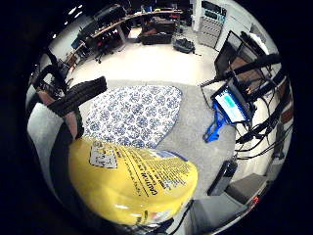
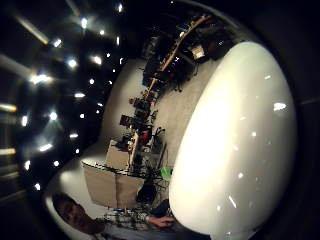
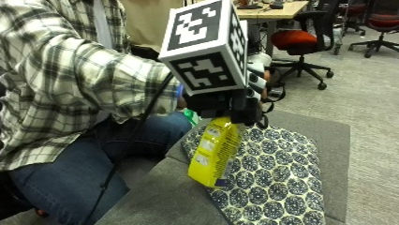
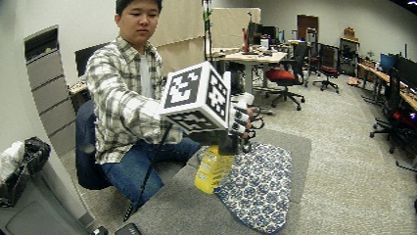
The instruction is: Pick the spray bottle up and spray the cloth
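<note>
Person: sits at the grey table (image 3: 156, 187), in a plaid shirt and jeans, right arm stretched forward over the tabletop.
Right hand (image 3: 227, 105): gloved in black, raised above the table; its fingers are curled round the top of the spray bottle (image 3: 214, 152) and grip it there.
Spray bottle: yellow body with a printed label, hanging below the hand and lifted off the table, tilted slightly, its base near the edge of the cloth (image 3: 274, 173). In the little finger side palm view the yellow body (image 1: 134, 181) fills the space close to the palm, with a finger and black strap beside it. The thumb side palm view shows a large white rounded surface close to the palm; what part it is cannot be told.
Cloth: blue and white patterned, lying flat on the table, just beyond and beside the bottle; the palm view shows it (image 1: 134, 115) spread out on the grey surface.
Blue clamp (image 1: 215, 128): lies on the table past the cloth, beside a small lit screen (image 1: 230, 106) and black cables.
</note>
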A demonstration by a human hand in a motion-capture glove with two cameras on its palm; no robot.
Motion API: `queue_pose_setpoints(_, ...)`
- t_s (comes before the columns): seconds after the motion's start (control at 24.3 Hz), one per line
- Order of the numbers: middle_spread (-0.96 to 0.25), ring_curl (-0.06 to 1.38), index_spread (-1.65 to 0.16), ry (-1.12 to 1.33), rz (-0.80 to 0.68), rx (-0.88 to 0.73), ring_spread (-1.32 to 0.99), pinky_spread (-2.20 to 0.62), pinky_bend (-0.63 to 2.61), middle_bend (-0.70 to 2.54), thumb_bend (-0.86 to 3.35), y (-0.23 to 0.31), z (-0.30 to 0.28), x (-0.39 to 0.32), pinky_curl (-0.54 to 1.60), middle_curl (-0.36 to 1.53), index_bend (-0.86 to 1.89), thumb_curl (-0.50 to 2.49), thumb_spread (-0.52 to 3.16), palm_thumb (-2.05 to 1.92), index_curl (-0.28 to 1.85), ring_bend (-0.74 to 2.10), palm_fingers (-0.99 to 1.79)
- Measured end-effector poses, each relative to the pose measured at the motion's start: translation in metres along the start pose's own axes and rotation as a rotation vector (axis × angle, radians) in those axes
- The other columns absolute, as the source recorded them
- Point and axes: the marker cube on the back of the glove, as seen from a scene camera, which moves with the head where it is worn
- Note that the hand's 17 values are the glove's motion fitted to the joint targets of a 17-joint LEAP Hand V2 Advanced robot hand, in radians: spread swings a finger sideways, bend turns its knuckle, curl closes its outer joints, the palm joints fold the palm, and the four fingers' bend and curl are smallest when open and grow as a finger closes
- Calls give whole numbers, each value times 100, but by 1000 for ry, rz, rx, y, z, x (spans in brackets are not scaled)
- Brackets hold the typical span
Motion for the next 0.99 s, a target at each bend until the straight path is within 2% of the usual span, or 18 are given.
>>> queue_pose_setpoints(0.58, -15, 47, -28, 463, 14, -255, -22, -16, 47, 53, -3, -23, 71, 3, 36, 51, 23, 78, 8, 104, 57, 56, 129)
queue_pose_setpoints(0.99, -15, 47, -28, 637, 17, -356, -22, -16, 46, 53, -3, -23, 94, 14, 36, 51, 22, 79, 8, 104, 58, 55, 129)
